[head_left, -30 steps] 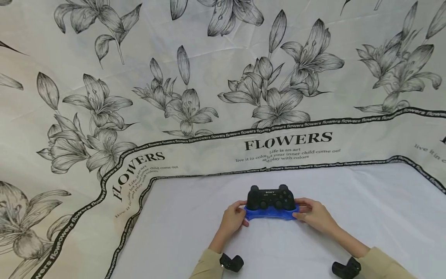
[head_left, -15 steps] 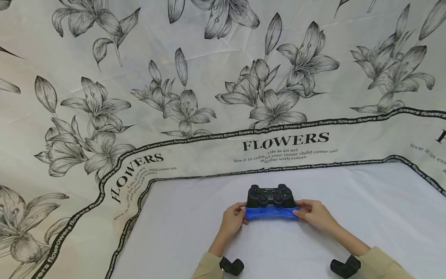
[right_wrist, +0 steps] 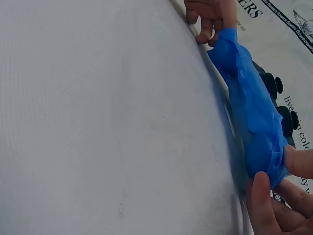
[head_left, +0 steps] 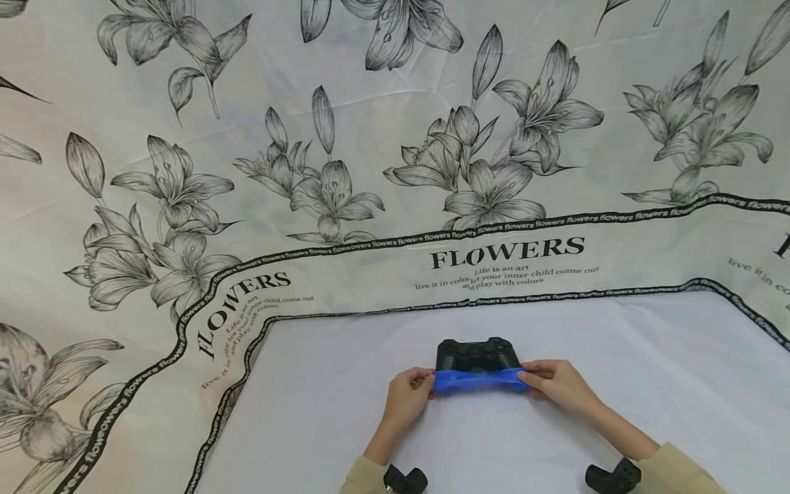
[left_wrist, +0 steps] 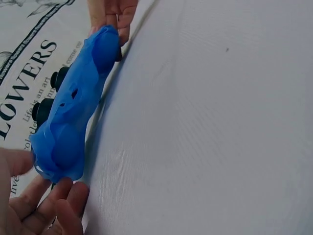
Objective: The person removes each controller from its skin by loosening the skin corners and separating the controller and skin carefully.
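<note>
In the head view a black game controller (head_left: 475,353) sits at the middle of the white-covered table, its lower part inside a stretchy blue silicone controller cover (head_left: 478,381). My left hand (head_left: 404,403) pinches the cover's left end between thumb and fingers. At the right end my right hand (head_left: 563,389) grips it the same way. Seen from the left wrist, the blue cover (left_wrist: 73,107) wraps the controller's grips, and its two thumbsticks (left_wrist: 43,110) stick out past the edge. The right wrist view shows the cover's (right_wrist: 254,107) wrinkled underside, with my thumb at its near corner.
White cloth (head_left: 308,398) spreads over the table around both hands. Behind it rises a flower-printed curtain (head_left: 345,274) with black borders. A black camera mount is strapped at each wrist, the left mount (head_left: 405,479) and the right mount (head_left: 613,476).
The controller has tipped and dropped slightly toward me, so its face shows less clearly. The blue cover's front edge has been pulled up over more of its lower part. Both hands keep their hold.
</note>
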Tool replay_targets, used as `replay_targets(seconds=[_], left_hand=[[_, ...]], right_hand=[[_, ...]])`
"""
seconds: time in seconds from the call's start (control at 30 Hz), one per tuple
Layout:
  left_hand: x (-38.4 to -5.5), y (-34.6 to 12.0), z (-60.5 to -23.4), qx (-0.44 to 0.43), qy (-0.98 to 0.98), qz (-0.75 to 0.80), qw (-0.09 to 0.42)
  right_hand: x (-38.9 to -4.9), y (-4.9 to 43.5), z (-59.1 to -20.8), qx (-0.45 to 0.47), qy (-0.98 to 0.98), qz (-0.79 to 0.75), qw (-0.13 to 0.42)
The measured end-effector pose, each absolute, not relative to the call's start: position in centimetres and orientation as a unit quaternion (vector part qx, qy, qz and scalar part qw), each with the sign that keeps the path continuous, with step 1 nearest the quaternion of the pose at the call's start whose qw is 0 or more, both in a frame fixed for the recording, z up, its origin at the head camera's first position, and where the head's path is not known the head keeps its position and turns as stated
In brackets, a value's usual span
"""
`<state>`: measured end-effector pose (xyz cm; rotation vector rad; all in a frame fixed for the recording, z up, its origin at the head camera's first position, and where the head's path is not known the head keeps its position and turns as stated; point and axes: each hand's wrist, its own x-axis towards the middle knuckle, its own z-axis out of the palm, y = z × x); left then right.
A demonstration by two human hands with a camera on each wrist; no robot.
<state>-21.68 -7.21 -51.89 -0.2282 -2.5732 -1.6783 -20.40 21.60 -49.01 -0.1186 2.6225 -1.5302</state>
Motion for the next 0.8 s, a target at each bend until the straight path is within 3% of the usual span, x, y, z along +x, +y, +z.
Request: replay_targets(seconds=[0.23,0.43,0.57,0.8], left_hand=[[-21.7,-8.6,-52.0,-0.149,-0.837,-0.526,-0.019],[-21.9,-8.8,-52.0,-0.153,-0.818,-0.554,-0.010],[-22.1,-8.5,-51.9,-0.134,-0.823,-0.552,-0.006],[-22.9,-7.5,-51.8,-0.116,-0.763,-0.633,-0.057]], right_hand=[[-20.0,21.5,-49.0,-0.003,0.828,-0.557,0.063],[-19.8,21.5,-49.0,-0.022,0.788,-0.611,0.071],[-19.7,21.4,-49.3,-0.034,0.793,-0.608,0.033],[-20.3,21.5,-49.5,-0.040,0.804,-0.593,-0.016]])
